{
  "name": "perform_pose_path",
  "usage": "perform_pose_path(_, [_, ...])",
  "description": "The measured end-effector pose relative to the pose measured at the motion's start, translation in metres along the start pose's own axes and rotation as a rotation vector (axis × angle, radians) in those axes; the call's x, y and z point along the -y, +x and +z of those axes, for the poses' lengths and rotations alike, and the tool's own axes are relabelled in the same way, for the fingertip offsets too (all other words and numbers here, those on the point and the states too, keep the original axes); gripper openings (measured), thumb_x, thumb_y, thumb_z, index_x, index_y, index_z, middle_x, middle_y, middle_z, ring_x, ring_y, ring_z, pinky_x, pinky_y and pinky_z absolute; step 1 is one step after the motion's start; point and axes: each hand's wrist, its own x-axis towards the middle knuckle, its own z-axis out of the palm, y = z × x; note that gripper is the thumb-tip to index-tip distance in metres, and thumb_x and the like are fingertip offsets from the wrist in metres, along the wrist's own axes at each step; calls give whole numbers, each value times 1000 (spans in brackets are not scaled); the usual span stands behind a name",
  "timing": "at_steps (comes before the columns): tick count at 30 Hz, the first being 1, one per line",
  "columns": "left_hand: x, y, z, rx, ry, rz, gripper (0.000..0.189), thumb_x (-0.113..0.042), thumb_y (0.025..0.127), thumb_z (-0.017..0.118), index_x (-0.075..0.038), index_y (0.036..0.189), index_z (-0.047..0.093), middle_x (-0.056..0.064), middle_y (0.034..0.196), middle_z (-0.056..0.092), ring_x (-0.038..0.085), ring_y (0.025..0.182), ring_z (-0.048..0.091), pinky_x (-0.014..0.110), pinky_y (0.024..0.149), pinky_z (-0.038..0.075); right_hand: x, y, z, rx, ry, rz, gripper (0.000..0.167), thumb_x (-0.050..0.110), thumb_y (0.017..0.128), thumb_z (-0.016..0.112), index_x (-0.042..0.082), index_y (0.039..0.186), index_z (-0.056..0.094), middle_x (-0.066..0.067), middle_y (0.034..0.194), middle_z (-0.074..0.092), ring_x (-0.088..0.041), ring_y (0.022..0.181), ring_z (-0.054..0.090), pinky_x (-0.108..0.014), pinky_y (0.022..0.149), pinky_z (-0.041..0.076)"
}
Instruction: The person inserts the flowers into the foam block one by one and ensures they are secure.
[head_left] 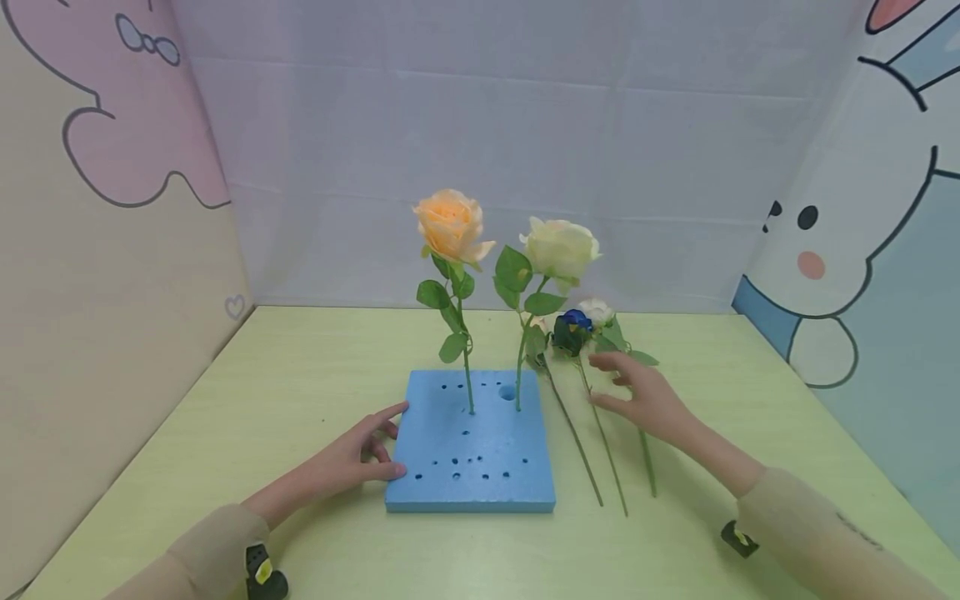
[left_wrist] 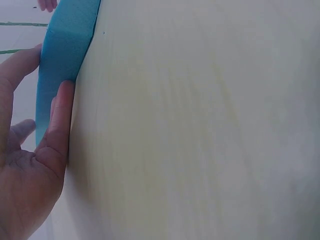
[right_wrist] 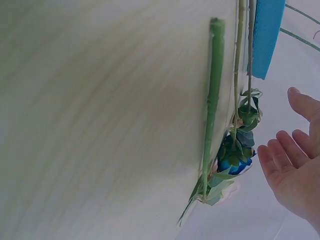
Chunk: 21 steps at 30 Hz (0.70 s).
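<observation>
A blue foam block point(head_left: 480, 492) with several holes lies flat on the table. Two artificial roses stand upright in it: a peach rose point(head_left: 450, 225) and a pale cream-green rose point(head_left: 561, 250). Against the block's left side, my left hand point(head_left: 352, 454) rests with fingers spread, its thumb and index finger touching the edge. My right hand point(head_left: 647, 398) hovers over the flowers lying right of the block, fingers apart and holding nothing. Nearest to it are a dark blue rose point(head_left: 573, 321) and a white rose point(head_left: 597, 312). The right wrist view shows the blue rose point(right_wrist: 232, 160) beyond the fingertips.
A third lying flower, with a pale bloom point(head_left: 538, 327) partly hidden by leaves, is close to the block's right side. Its stem and the others point toward the front of the table point(head_left: 330, 550). A pale cloth point(head_left: 487, 150) hangs behind, with cartoon-printed panels either side.
</observation>
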Motion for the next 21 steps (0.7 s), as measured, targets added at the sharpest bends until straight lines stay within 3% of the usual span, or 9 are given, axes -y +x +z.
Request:
perform_pose_path(13, [0,2,1,-5,3,-35,90,-33,86,76,-20,158,23,15,133,50,15,93,60,22,77,48,-17,-13,-9,22,-65,68,62,13,84,78,-1,137,50,-22,137,57,-42,121,57,-54,95,51])
perform_pose_path(21, [-1,1,0,0,8,-12,89,-31,87,76,-18,158,23,17,132,51,14,92,61,21,78,49,-27,-16,-16,35,-65,110,64,13,83,79,-2,137,50,-25,136,57,-44,122,55,-57,96,48])
